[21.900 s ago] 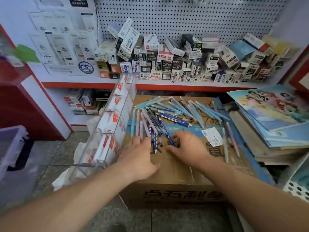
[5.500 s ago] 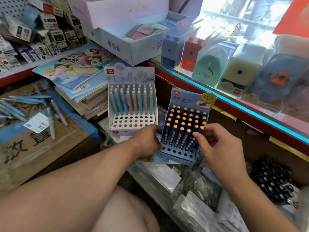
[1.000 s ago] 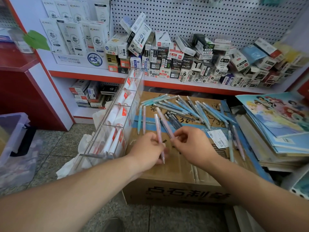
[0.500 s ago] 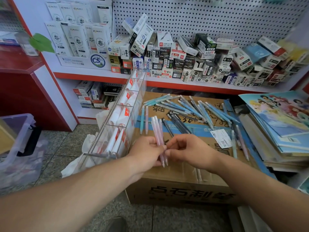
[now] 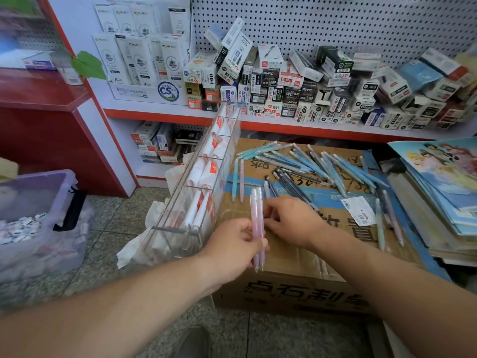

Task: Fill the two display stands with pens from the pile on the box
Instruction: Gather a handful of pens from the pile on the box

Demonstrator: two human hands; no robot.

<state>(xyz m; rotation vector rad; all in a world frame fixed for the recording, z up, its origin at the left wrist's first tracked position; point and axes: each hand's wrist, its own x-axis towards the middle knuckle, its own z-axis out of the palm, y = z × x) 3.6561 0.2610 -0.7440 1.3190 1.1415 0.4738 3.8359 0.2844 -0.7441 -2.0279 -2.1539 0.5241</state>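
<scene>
Right hand [image 5: 291, 219] moved off to cardboard box [image 5: 289, 262], grip unclear, left hand [image 5: 232, 248] pinching two slim pink pens [image 5: 257, 215].

Small boxes [image 5: 284, 81] crowd the shelf [image 5: 284, 126] beneath a pegboard [image 5: 335, 21].

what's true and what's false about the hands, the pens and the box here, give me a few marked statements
1. The left hand grips a few pale pink pens. True.
2. The right hand rests on a stack of notebooks. False: it is over the top of the brown cardboard box.
3. Scattered light blue pens lie on the far part of the box. True.
4. The clear acrylic rack stands at the box's right side. False: it stands at the left side.
</scene>
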